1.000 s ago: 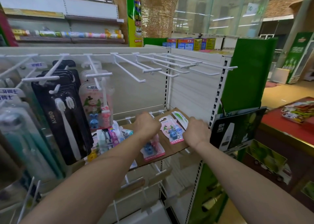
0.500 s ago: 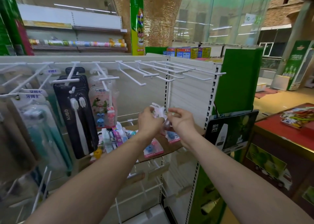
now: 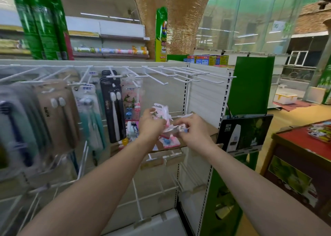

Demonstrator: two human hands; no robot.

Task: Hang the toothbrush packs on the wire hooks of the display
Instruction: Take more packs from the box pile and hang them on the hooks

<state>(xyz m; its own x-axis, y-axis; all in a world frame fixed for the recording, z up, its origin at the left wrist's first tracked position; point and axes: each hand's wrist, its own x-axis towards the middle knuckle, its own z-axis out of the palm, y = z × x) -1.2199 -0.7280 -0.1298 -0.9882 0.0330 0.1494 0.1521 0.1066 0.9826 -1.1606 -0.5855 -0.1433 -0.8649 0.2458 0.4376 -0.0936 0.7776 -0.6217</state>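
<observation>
Pink packs [image 3: 161, 113] now lifted, both hands [image 3: 192, 130] gripping.

The packs hanging at far left [image 3: 16, 128] are smeared by motion blur and cut by the frame's edge, while the left hand [image 3: 151, 124] and right hand [image 3: 192, 129] hide much of the pink packs [image 3: 161, 112] (printing unreadable).

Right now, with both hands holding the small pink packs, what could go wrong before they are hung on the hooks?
1. The left hand and right hand grip several pink packs bunched together; one could slip and fall.
2. The hang holes are not visible in the blur, so threading an empty wire hook may miss.
3. More packs lie loose on the cardboard tray below; a dropped pack or a forearm could knock them off.
</observation>
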